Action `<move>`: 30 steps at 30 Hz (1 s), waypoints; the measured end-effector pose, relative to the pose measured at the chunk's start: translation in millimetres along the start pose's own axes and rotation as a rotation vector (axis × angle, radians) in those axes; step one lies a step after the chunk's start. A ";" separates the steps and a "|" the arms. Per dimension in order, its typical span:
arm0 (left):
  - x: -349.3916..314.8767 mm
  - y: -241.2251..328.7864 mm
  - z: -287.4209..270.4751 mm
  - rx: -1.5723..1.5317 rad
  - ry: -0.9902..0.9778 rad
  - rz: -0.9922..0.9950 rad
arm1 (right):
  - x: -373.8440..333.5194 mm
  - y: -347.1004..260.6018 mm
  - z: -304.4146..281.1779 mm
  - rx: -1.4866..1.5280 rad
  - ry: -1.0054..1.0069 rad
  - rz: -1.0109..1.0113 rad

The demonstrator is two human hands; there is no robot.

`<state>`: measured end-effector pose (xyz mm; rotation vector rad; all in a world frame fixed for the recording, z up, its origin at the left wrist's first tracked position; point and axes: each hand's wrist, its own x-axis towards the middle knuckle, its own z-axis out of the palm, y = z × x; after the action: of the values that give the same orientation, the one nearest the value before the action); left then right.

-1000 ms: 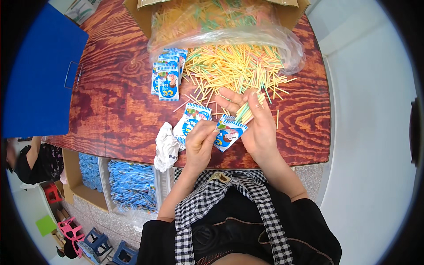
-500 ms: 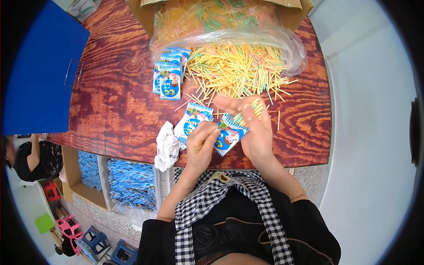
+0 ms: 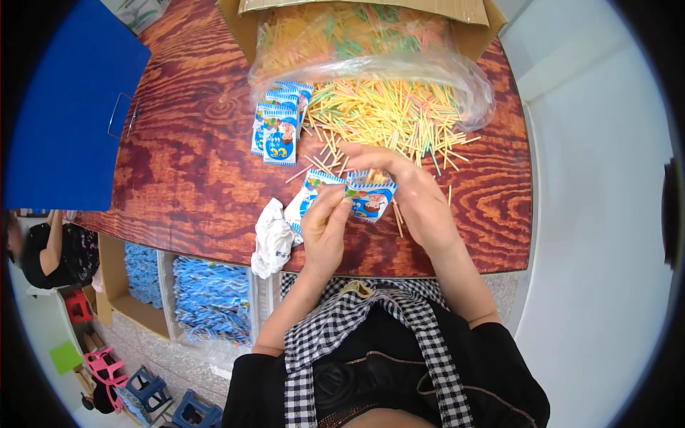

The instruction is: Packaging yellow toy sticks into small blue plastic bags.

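My left hand (image 3: 325,232) pinches the near left part of a small blue-and-white packet (image 3: 371,203) over the near side of the table. The tops of several thin yellowish sticks (image 3: 372,177) show in the packet's mouth. My right hand (image 3: 422,203) arches against the packet's right side, fingers stretched out past its mouth; its thumb is hidden. More packets (image 3: 314,187) lie flat by my left hand, partly covered by it. Beyond them spreads a loose heap of yellow, pink and green sticks (image 3: 385,107).
The heap spills from a clear plastic bag (image 3: 471,85) in a cardboard box (image 3: 492,25). Stacked packets (image 3: 280,135) lie left of it, a crumpled white cloth (image 3: 272,239) nearer. Bins of blue packets (image 3: 212,296) stand below the left edge; another person (image 3: 61,250) is far left.
The sticks that were in my right hand now stand in the packet's mouth. The packet has turned more upright, and my right hand has rolled over toward it. A few sticks show below that hand.
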<state>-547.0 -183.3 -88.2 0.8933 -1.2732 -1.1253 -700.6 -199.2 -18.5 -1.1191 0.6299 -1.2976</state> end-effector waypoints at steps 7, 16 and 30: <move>-4.2 -3.7 -5.8 -0.451 0.089 -0.316 | -6.3 -10.6 16.1 -0.800 0.141 -0.076; 4.5 5.9 -15.9 -0.458 -0.092 -0.246 | -14.5 -17.4 6.9 -0.885 0.063 -0.046; 18.1 28.1 -11.6 -0.217 -0.127 -0.181 | -24.6 -9.7 8.1 -0.818 0.137 -0.187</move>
<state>-532.6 -194.8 -58.0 0.7949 -1.1619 -1.4530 -703.0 -172.4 -11.8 -1.7877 1.2462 -1.3079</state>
